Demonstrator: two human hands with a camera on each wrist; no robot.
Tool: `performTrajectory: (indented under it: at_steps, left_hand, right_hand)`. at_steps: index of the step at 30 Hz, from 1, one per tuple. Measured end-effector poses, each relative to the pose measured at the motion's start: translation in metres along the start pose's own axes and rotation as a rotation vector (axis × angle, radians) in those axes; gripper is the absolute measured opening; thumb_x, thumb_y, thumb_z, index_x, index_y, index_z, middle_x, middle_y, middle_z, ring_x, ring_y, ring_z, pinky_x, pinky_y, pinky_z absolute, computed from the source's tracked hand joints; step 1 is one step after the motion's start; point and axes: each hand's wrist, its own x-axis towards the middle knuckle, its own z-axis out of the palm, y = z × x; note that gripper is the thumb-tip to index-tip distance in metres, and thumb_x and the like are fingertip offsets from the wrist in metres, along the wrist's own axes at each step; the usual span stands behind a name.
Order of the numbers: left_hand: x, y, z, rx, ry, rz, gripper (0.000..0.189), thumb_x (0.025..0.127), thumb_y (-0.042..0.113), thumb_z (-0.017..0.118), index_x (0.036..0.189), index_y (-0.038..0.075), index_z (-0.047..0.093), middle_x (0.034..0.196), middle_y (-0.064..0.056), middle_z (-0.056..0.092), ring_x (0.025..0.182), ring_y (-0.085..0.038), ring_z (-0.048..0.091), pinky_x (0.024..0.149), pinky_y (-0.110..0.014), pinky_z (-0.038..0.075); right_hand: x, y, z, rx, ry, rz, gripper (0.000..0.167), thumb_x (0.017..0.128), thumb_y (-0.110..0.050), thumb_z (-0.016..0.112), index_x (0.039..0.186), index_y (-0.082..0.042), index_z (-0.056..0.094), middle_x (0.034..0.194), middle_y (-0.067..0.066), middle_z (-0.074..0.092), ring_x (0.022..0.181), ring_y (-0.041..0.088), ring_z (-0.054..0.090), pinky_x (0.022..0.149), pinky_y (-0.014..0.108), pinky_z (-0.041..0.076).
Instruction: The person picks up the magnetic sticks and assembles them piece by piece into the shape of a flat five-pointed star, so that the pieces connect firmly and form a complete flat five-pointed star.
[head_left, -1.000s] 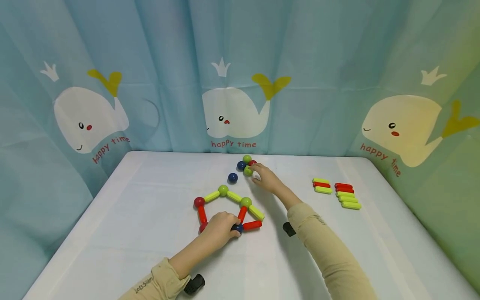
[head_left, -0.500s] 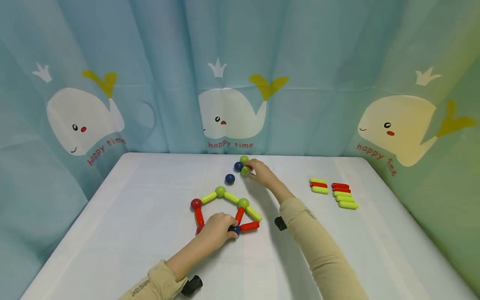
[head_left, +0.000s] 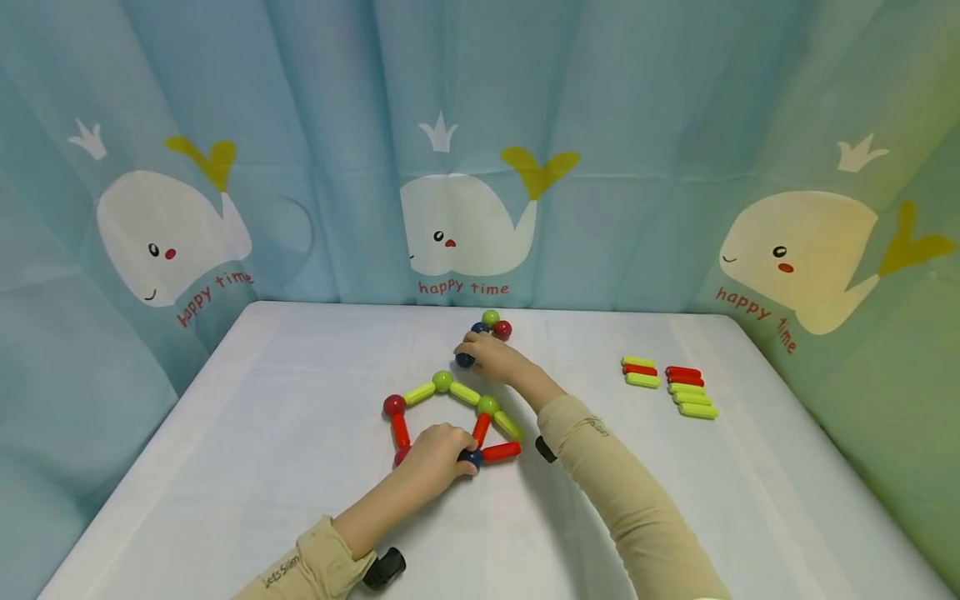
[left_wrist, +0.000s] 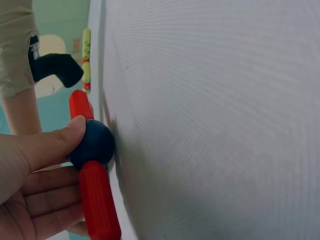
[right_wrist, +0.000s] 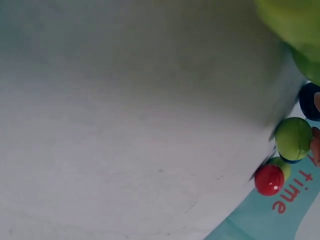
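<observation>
Low over the white table [head_left: 225, 467], my left hand [head_left: 431, 460] pinches a dark blue ball [left_wrist: 94, 142], its thumb on the near side. Red rods [left_wrist: 98, 200] join that ball, part of a ring of balls and rods that also has a red ball [head_left: 394, 405] and a green ball [head_left: 487, 405]. Behind the ring, my right hand [head_left: 497, 358] curls its fingers round a loose blue ball [head_left: 464, 360]. Close to those fingertips in the right wrist view lies a loose green ball [right_wrist: 293, 138], which the hand hides in the head view.
Beyond the right hand sit another blue ball [head_left: 480, 328], a green ball [head_left: 491, 317] and a red ball [head_left: 503, 330]. Yellow-green and red rods [head_left: 690, 392] lie in two groups at the right. A whale-print curtain [head_left: 337, 208] closes off the back.
My right hand has moved left and nearer, from the cluster of balls to the loose blue ball, uncovering the red ball. The left hand keeps its hold.
</observation>
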Motion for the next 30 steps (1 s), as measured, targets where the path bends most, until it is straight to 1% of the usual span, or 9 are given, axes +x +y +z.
performTrajectory:
  at_steps: [3, 6, 10, 13, 18, 21, 23, 26, 30]
  left_hand:
    - [0.0, 0.0, 0.0, -0.003, -0.005, -0.002, 0.021, 0.073, 0.024, 0.079, 0.086, 0.008, 0.073, 0.078, 0.001, 0.07, 0.068, -0.012, 0.057, 0.068, -0.026, 0.048]
    - [0.001, 0.0, 0.0, -0.007, -0.01, -0.008, 0.021, 0.073, 0.023, 0.079, 0.087, 0.008, 0.073, 0.078, 0.001, 0.07, 0.068, -0.011, 0.057, 0.068, -0.026, 0.048]
    - [0.001, 0.0, -0.002, -0.013, -0.016, -0.017, 0.022, 0.073, 0.022, 0.079, 0.089, 0.008, 0.073, 0.079, 0.001, 0.07, 0.069, -0.012, 0.057, 0.069, -0.026, 0.048]
    - [0.0, 0.001, -0.001, -0.015, -0.022, -0.025, 0.023, 0.073, 0.023, 0.079, 0.09, 0.008, 0.073, 0.08, 0.001, 0.07, 0.07, -0.012, 0.058, 0.07, -0.027, 0.049]
    - [0.0, 0.001, -0.001, -0.008, -0.02, -0.028, 0.023, 0.073, 0.023, 0.079, 0.09, 0.008, 0.073, 0.081, 0.0, 0.07, 0.071, -0.013, 0.058, 0.07, -0.027, 0.049]
    - [0.0, 0.001, -0.001, -0.006, -0.019, -0.029, 0.023, 0.073, 0.023, 0.079, 0.089, 0.008, 0.073, 0.08, 0.001, 0.07, 0.07, -0.012, 0.058, 0.07, -0.027, 0.049]
    - [0.0, 0.001, -0.001, -0.008, -0.021, -0.03, 0.023, 0.073, 0.024, 0.079, 0.089, 0.008, 0.073, 0.08, 0.001, 0.07, 0.07, -0.012, 0.058, 0.07, -0.026, 0.049]
    - [0.001, 0.002, 0.0, -0.008, -0.027, -0.035, 0.023, 0.074, 0.024, 0.079, 0.089, 0.008, 0.073, 0.079, 0.001, 0.07, 0.069, -0.011, 0.056, 0.069, -0.026, 0.049]
    - [0.002, 0.002, 0.0, -0.001, -0.028, -0.036, 0.021, 0.074, 0.024, 0.079, 0.087, 0.008, 0.073, 0.077, 0.001, 0.069, 0.067, -0.01, 0.054, 0.068, -0.025, 0.048]
  right_hand:
    - [-0.001, 0.002, 0.001, -0.004, 0.016, 0.014, 0.034, 0.085, 0.004, 0.064, 0.118, -0.003, 0.061, 0.117, 0.016, 0.059, 0.111, 0.029, 0.057, 0.098, 0.038, 0.047]
    - [-0.002, 0.004, 0.001, -0.001, 0.031, 0.023, 0.032, 0.085, 0.002, 0.064, 0.117, -0.003, 0.06, 0.117, 0.015, 0.059, 0.11, 0.028, 0.058, 0.098, 0.038, 0.047]
    - [-0.001, 0.005, 0.001, 0.039, 0.015, 0.04, 0.031, 0.086, -0.001, 0.065, 0.116, -0.004, 0.06, 0.12, 0.015, 0.058, 0.113, 0.028, 0.057, 0.099, 0.038, 0.046]
    - [0.0, 0.005, 0.002, 0.047, 0.001, 0.039, 0.029, 0.087, -0.002, 0.065, 0.115, -0.004, 0.059, 0.12, 0.014, 0.059, 0.112, 0.026, 0.057, 0.099, 0.037, 0.046]
    - [-0.003, 0.003, 0.005, 0.028, 0.002, 0.03, 0.03, 0.085, -0.005, 0.068, 0.113, -0.004, 0.057, 0.114, 0.013, 0.059, 0.103, 0.024, 0.059, 0.094, 0.035, 0.049]
    - [-0.006, 0.002, 0.006, 0.023, 0.015, 0.014, 0.03, 0.083, -0.007, 0.07, 0.111, -0.003, 0.058, 0.111, 0.014, 0.059, 0.099, 0.024, 0.06, 0.092, 0.035, 0.05]
    - [-0.009, 0.002, 0.006, 0.028, 0.027, 0.012, 0.029, 0.083, -0.007, 0.07, 0.11, -0.002, 0.059, 0.11, 0.014, 0.06, 0.1, 0.025, 0.06, 0.092, 0.035, 0.05]
    - [-0.014, 0.003, 0.005, 0.063, 0.042, 0.027, 0.029, 0.084, -0.006, 0.069, 0.111, -0.001, 0.06, 0.112, 0.015, 0.062, 0.104, 0.026, 0.06, 0.092, 0.035, 0.05]
    - [-0.023, 0.007, 0.004, 0.105, 0.093, 0.007, 0.028, 0.084, -0.003, 0.068, 0.112, 0.001, 0.061, 0.112, 0.015, 0.065, 0.103, 0.026, 0.062, 0.089, 0.035, 0.052]
